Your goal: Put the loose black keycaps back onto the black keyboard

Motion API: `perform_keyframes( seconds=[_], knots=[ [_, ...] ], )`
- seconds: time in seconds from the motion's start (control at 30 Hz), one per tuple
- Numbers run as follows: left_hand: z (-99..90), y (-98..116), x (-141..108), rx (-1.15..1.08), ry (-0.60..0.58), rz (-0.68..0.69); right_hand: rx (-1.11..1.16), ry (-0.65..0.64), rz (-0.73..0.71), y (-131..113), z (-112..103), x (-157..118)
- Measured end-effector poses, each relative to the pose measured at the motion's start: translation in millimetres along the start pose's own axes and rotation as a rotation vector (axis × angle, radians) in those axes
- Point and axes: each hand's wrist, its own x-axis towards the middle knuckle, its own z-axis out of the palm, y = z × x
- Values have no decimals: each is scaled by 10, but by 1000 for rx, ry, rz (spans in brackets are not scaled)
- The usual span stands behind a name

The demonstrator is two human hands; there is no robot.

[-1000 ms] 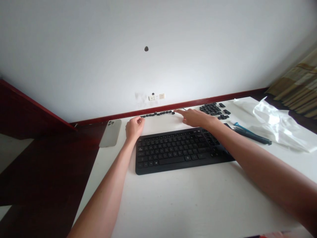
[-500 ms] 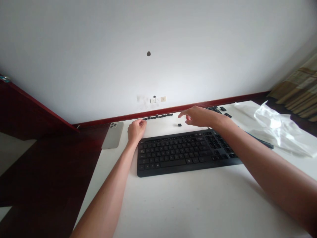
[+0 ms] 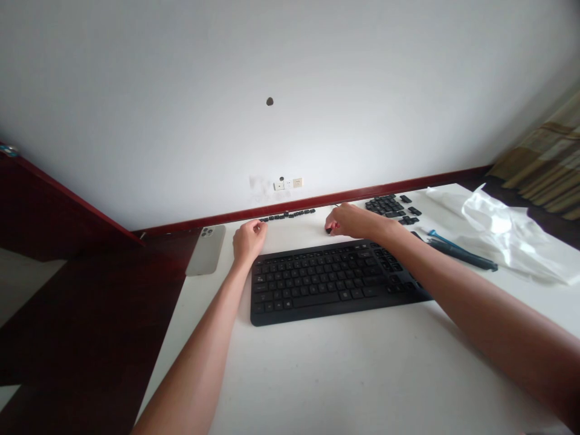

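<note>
A black keyboard (image 3: pixel 317 279) lies across the white table, with some key positions at its right side looking bare of caps. Behind it, my right hand (image 3: pixel 345 220) has its fingers closed on a single black keycap (image 3: pixel 328 231) at the table top. My left hand (image 3: pixel 249 240) rests by the keyboard's back left corner, fingers curled together; what they hold, if anything, is hidden. Just beyond its fingertips begins a line of small black keycaps (image 3: pixel 290 214) along the table's back edge.
Loose keycaps (image 3: pixel 385 205) are grouped at the back right. Near them lie a dark tool with a blue strip (image 3: pixel 462 251) and a crumpled clear plastic bag (image 3: pixel 507 235). A phone (image 3: pixel 206 251) lies at the left edge; the wall stands behind.
My right hand has moved down and slightly left onto the lone keycap, its fingers closing on it. The left hand stays in place.
</note>
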Motion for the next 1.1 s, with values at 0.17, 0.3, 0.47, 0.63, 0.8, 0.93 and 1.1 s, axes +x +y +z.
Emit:
perform_keyframes(
  seconds=[0.17,0.3,0.47,0.63,0.8,0.93,1.1],
  knots=[
    [6,-9,-2,-8,3,16,20,-24,23,-48,-109,-85],
    [2,-3,-3,-11,2,11,0,-21,36,-121,-167,-138],
    [-11,8,-8,-10,-1,16,-57,-32,79,-189,-119,-120],
    [-16,8,-7,-4,-11,13,-62,-47,86,-173,-115,-117],
    [-10,1,-6,-6,-12,14,-22,-29,60,-132,-158,-134],
    [-8,2,-11,-18,-9,19,-2,-16,50,-123,-133,-122],
    [-6,3,-10,-13,-10,2,-27,-39,45,-95,-75,-85]
  ],
)
